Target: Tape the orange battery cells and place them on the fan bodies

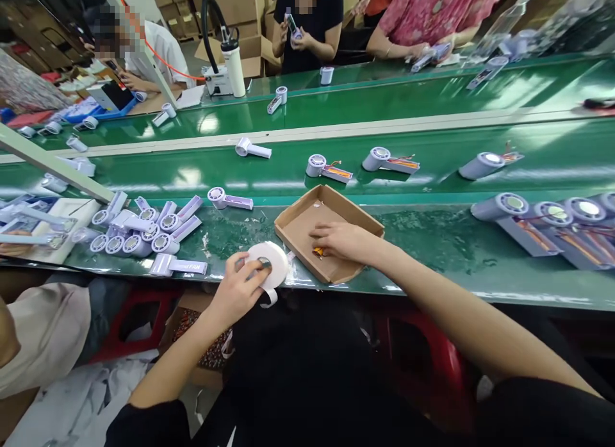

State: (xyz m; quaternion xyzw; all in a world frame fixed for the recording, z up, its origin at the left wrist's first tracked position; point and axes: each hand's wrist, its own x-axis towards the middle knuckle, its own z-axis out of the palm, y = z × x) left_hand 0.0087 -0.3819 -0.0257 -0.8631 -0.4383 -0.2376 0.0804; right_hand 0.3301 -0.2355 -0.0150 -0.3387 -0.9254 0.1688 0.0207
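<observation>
My left hand (245, 282) is closed around a roll of white tape (275, 262), with fingers in its core and a loose tape end curling below. My right hand (342, 241) reaches palm down into a shallow cardboard tray (300, 210), fingers stretched out and slightly apart. Under its thumb side lies a small orange and black part (318, 251), partly hidden by the hand; whether they touch is unclear. Left of the tape, a pale purple handheld fan body (180, 266) lies at the bench edge, beside a heap of similar fan bodies (134, 242).
Fan housings with orange wires (331, 170) lie along the green conveyor (269, 178). More wired housings (533, 226) cluster at right. A slanting metal post (57, 162) stands at left. Across the line, co-workers handle fan parts near a white machine with a black hose (234, 69).
</observation>
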